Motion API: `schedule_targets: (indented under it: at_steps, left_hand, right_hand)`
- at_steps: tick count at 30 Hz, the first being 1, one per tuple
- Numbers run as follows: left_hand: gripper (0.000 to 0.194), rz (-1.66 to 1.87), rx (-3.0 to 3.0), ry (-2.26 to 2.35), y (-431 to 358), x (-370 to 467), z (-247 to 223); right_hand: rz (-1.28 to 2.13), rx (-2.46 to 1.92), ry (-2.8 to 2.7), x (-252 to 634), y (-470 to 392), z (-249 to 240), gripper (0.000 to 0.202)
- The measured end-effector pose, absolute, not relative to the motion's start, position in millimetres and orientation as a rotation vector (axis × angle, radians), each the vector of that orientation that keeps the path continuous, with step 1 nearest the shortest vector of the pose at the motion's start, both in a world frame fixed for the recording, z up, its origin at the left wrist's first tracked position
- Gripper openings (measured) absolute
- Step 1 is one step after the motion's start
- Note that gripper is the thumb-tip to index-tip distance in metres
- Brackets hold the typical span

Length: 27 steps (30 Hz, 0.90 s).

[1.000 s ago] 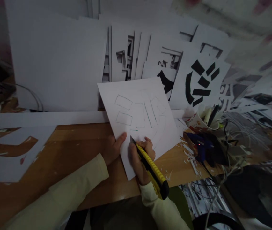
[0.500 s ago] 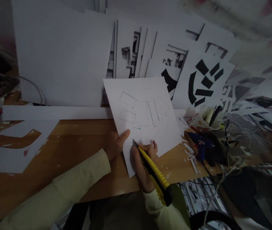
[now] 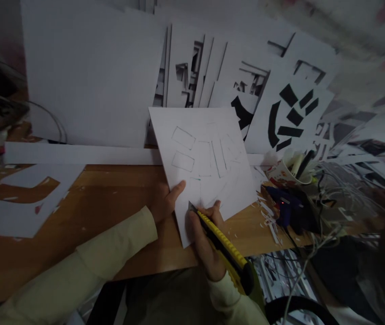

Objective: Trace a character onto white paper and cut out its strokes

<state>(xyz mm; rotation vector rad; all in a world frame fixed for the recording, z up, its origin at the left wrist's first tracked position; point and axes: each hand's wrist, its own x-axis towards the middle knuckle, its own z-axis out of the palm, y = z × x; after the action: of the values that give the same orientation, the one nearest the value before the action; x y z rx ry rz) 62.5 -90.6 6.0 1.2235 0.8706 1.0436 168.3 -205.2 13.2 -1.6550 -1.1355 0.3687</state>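
Note:
A white board (image 3: 209, 131) with rectangles and curved lines drawn on it is tilted up over the wooden table. My left hand (image 3: 167, 198) grips its left edge, thumb on the front face and fingers hidden behind. In my right hand (image 3: 207, 234) is a yellow and black utility knife (image 3: 224, 239), fingers closed around it. The knife's blade (image 3: 191, 206) is out, its tip over the lower left part of the board, close below a drawn line. Whether the tip touches the board I cannot tell.
White boards with cut-out shapes (image 3: 187, 67) lean at the back; one bears black shapes (image 3: 294, 116). A cut white sheet (image 3: 23, 216) lies on the wooden table (image 3: 121, 189) at left. At right are a paper cup (image 3: 289, 169) of tools, a blue glue gun (image 3: 283, 205), scraps and cables.
The knife and my right hand have shifted slightly right and down; the blade tip sits a little lower on the board. My left hand keeps its grip. The whole view has moved slightly.

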Motion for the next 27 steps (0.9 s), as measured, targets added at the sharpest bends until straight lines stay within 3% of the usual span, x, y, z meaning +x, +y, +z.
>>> schedule_targets:
  at_steps: [27]
  left_hand:
    - [0.041, 1.019, 1.228, 0.900, -92, 62, 11]
  right_hand:
    - [0.245, -1.679, -1.322, 166, -216, 19, 0.013]
